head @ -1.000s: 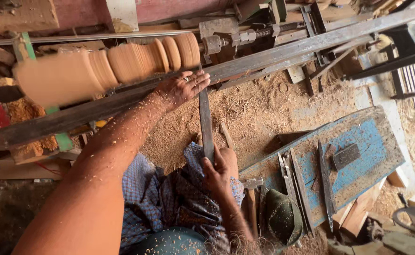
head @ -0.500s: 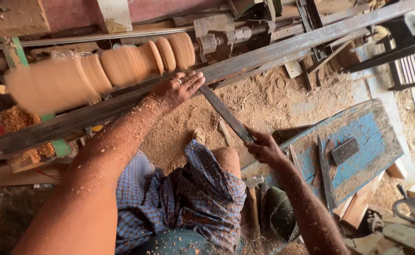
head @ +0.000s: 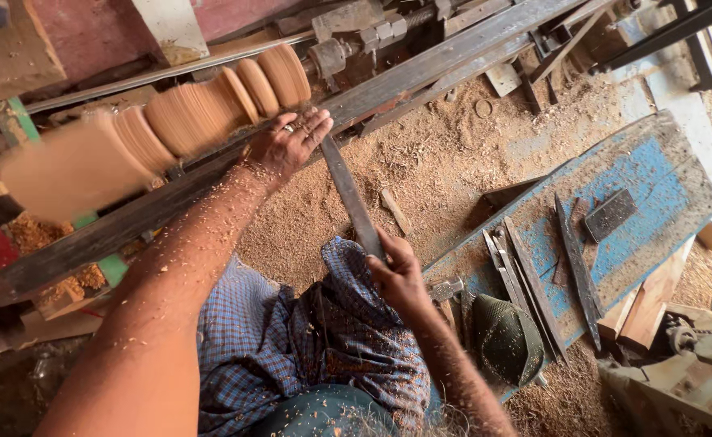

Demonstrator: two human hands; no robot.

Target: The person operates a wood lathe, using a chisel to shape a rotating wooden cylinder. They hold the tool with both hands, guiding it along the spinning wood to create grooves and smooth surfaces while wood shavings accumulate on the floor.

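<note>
Wood [head: 170,121] spins on the lathe at ten o'clock, with round rings cut at one end and the other end plain. The left hand [head: 287,146] presses a flat chisel [head: 352,198] on the rail. The right hand [head: 396,271] grips its handle at six o'clock.

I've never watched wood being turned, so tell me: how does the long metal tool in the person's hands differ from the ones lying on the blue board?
The held tool is gripped by the right hand at its near end, with the left hand resting on its far end by the blurred wooden piece. The spare tools lie flat and untouched on the blue board. The held tool slants up off the floor; the spare ones rest on the board. Both are long, dark, flat metal bars.
</note>
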